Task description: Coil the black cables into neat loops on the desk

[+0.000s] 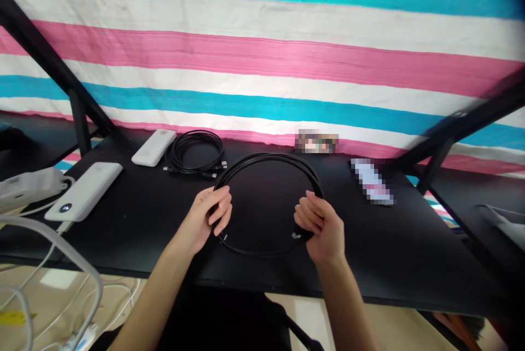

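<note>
A black cable point(268, 157) is wound into a wide loop of several turns, held above the front half of the black table. My left hand point(211, 213) is closed round the loop's left side. On the opposite side my right hand point(322, 222) grips the same cable, with a metal connector point(297, 235) showing just below the fingers. Another small connector end point(223, 237) hangs below my left hand. Behind the loop, to the left, a second coiled black cable point(196, 148) lies on the table with its plugs facing outward.
Two white power banks point(154, 147) point(84, 192) lie at the left, the nearer one plugged into a white cord. A white power strip point(30, 187) sits at the left edge. Pixelated items lie at the back point(316, 141) and right point(372, 181). Black table legs point(435, 165) flank a striped sheet point(262, 56).
</note>
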The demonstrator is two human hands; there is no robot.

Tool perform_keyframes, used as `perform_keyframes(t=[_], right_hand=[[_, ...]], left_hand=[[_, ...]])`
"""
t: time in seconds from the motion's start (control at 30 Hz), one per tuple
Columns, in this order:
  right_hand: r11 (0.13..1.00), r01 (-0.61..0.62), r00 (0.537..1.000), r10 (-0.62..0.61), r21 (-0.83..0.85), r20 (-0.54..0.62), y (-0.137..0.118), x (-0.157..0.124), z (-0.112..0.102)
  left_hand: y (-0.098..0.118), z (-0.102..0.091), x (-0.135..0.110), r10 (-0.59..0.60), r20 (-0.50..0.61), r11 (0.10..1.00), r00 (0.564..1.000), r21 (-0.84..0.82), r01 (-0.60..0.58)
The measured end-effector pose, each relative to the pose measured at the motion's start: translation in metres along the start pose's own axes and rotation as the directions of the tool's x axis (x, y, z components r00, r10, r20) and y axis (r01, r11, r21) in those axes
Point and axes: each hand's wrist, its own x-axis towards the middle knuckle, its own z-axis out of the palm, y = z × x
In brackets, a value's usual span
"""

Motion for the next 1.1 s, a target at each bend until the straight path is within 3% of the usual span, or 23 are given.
perform_keyframes(t=[0.13,0.27,0.37,0.47,0.63,0.77,0.9,1.0,1.1], right_hand=[[0.995,-0.099,0.991,0.101,-0.026,0.088,-0.007,-0.001,-0.004],[0.979,-0.201,0.956,0.203,-0.033,0.213,-0.010,-0.005,-0.009],[0.954,-0.260,0.901,0.295,-0.150,0.317,-0.011,-0.011,-0.010],[0.915,-0.220,0.873,0.339,-0.337,0.351,-0.013,-0.018,-0.012],[0.851,-0.045,0.927,0.230,-0.523,0.296,-0.019,-0.033,-0.011],[0.789,0.076,0.908,0.198,-0.610,0.369,-0.025,-0.042,0.000],[0.791,0.104,0.913,0.165,-0.603,0.374,-0.030,-0.047,0.005],[0.798,0.141,0.926,0.104,-0.586,0.364,-0.030,-0.050,0.005],[0.760,0.237,0.945,-0.034,-0.605,0.326,-0.028,-0.050,0.005]], left_hand=[[0.014,-0.014,-0.007,-0.006,0.125,0.999,0.992,0.055,-0.001],[0.015,-0.022,-0.014,-0.008,0.256,0.997,0.967,0.081,-0.013],[0.014,-0.020,-0.017,-0.021,0.244,0.987,0.970,0.159,-0.018],[0.019,-0.015,-0.020,-0.074,0.173,0.949,0.982,0.316,0.015],[0.031,0.004,-0.027,-0.155,0.203,0.888,0.967,0.457,0.046],[0.030,0.018,-0.030,-0.221,0.221,0.868,0.950,0.489,0.088],[0.025,0.018,-0.030,-0.232,0.171,0.860,0.958,0.497,0.120],[0.022,0.016,-0.032,-0.182,0.090,0.846,0.979,0.522,0.110],[0.021,0.021,-0.033,0.014,0.048,0.780,0.999,0.624,-0.041]])
